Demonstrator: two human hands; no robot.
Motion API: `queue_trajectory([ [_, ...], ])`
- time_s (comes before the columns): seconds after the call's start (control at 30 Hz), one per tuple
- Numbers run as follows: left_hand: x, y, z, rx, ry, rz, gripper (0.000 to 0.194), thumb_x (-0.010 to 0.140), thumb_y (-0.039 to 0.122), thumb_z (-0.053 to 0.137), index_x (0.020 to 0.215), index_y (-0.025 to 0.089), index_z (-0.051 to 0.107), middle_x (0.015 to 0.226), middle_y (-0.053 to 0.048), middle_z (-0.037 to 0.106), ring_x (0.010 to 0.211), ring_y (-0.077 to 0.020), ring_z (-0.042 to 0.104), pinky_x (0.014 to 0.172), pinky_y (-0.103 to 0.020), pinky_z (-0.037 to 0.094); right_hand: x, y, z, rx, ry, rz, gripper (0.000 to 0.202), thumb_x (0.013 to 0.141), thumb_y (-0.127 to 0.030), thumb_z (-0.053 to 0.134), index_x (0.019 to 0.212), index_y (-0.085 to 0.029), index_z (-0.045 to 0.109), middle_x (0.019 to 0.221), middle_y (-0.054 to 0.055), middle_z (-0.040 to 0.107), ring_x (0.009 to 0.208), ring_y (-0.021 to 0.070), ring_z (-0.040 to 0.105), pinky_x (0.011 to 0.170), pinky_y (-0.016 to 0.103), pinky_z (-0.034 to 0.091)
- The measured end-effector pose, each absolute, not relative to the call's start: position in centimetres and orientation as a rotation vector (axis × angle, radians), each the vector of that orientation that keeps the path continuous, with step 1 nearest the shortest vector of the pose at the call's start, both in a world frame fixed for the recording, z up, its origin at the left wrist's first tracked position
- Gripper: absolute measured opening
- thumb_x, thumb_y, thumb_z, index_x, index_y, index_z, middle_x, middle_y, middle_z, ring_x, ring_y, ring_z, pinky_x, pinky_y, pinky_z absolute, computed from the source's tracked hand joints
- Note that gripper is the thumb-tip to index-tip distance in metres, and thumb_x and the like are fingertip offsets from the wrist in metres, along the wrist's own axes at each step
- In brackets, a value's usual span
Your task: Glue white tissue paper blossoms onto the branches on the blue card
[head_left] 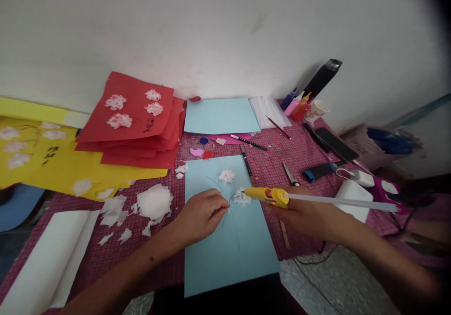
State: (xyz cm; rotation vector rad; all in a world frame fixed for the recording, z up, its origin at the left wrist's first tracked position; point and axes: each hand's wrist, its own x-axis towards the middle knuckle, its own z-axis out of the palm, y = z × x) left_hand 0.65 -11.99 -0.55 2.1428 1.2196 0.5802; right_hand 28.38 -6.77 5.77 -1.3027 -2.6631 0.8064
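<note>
A light blue sheet (225, 258) lies in front of me, bearing thin drawn lines and two white tissue flowers, an upper one (226, 176) and a lower one (241, 196). Over the sheet's middle, my left hand (202, 216) is closed, thumb and finger pinched on a small white tissue piece (228, 209). My right hand (299, 216) grips a yellow glue gun (271, 196) with a long glue stick out of its back. The gun's nozzle is at the lower flower. Left of the sheet lies a pile of white tissue (155, 203) with loose scraps.
Red sheets (137, 103) and yellow sheets (52, 160) with pink flowers lie at the left. More blue paper (221, 115) is by the wall. Scissors (291, 174), paint bottles (299, 106), a paper cup (317, 110) and a white box (354, 197) stand or lie at the right.
</note>
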Motion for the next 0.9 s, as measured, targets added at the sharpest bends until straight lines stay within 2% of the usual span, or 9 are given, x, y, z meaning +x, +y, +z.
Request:
queue_trajectory([
  [0.23, 0.48, -12.05, -0.66, 2.141, 1.217, 0.584, 0.017, 0.094, 0.021, 0.049, 0.095, 0.018, 0.066, 0.09, -0.003, 0.063, 0.087, -0.0151, 0.058, 0.078, -0.027, 0.045, 28.27, -6.73, 5.82, -1.337, -2.767, 0.756, 0.026, 0.092, -0.03, 0.049, 0.103, -0.022, 0.071, 0.088, 0.007, 0.074, 0.072, 0.0213, 0.066, 0.064, 0.03, 0.048],
  [0.4, 0.4, -12.02, -0.63, 2.142, 1.22, 0.589, 0.016, 0.094, 0.021, 0.05, 0.094, 0.018, 0.066, 0.089, -0.003, 0.063, 0.086, -0.0149, 0.058, 0.078, -0.026, 0.045, 27.87, -6.76, 6.31, -1.358, -2.795, 0.757, 0.025, 0.093, -0.03, 0.049, 0.1, -0.023, 0.072, 0.085, 0.006, 0.073, 0.075, 0.0221, 0.067, 0.067, 0.031, 0.047],
  [0.73, 0.35, -12.01, -0.65, 2.153, 1.221, 0.575, 0.016, 0.094, 0.021, 0.05, 0.094, 0.018, 0.066, 0.089, -0.003, 0.064, 0.086, -0.015, 0.058, 0.078, -0.027, 0.044, 28.5, -6.4, 5.81, -1.379, -2.879, 0.716, 0.029, 0.095, -0.037, 0.047, 0.105, -0.022, 0.07, 0.088, 0.006, 0.072, 0.075, 0.0199, 0.065, 0.068, 0.03, 0.047],
  [0.9, 0.32, -12.04, -0.73, 2.156, 1.228, 0.584, 0.016, 0.094, 0.02, 0.05, 0.092, 0.018, 0.066, 0.089, -0.003, 0.064, 0.086, -0.015, 0.058, 0.078, -0.027, 0.045, 28.66, -6.58, 6.46, -1.382, -2.854, 0.626, 0.031, 0.095, -0.038, 0.046, 0.096, -0.023, 0.072, 0.088, 0.007, 0.073, 0.079, 0.0221, 0.067, 0.072, 0.032, 0.05],
])
